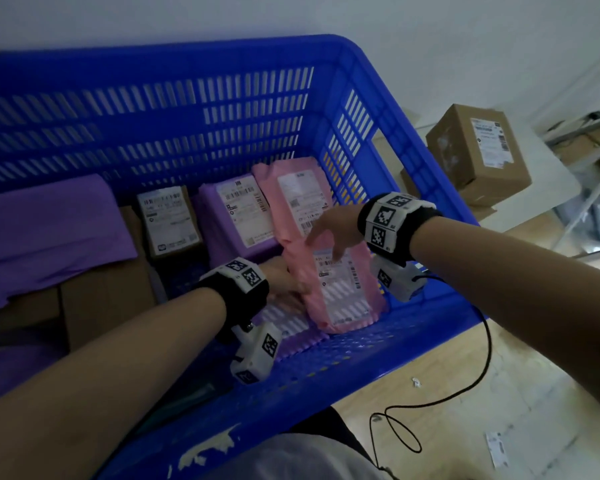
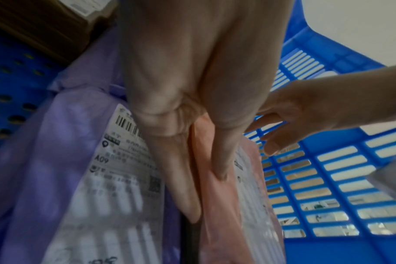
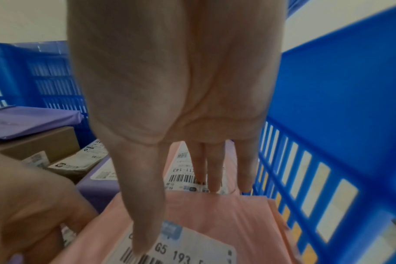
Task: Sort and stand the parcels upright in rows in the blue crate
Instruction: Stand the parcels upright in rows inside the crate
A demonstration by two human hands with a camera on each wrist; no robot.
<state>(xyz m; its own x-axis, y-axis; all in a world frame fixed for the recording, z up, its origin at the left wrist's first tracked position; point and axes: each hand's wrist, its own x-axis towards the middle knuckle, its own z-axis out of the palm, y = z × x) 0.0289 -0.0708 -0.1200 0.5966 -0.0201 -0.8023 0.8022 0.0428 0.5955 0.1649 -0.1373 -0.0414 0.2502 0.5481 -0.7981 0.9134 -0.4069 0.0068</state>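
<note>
Inside the blue crate (image 1: pixel 378 74), a pink parcel (image 1: pixel 343 292) with a white label stands tilted near the right front corner. My left hand (image 1: pixel 290 285) pinches its left edge between thumb and fingers (image 2: pixel 224 160). My right hand (image 1: pixel 323 240) lies over its top with straight fingers, the thumb (image 3: pixel 145 223) touching the label. A second pink parcel (image 1: pixel 298 192) leans against the right wall behind it. A purple parcel (image 1: pixel 236 216) and a small brown box (image 1: pixel 168 220) stand further left. Another purple parcel (image 1: pixel 291 329) lies under my left wrist.
A large purple bag (image 1: pixel 49 230) lies on a cardboard box (image 1: pixel 108 292) in the crate's left half. Outside, to the right, a brown carton (image 1: pixel 478 150) sits on a white table. A black cable (image 1: pixel 465 393) hangs over the wooden floor.
</note>
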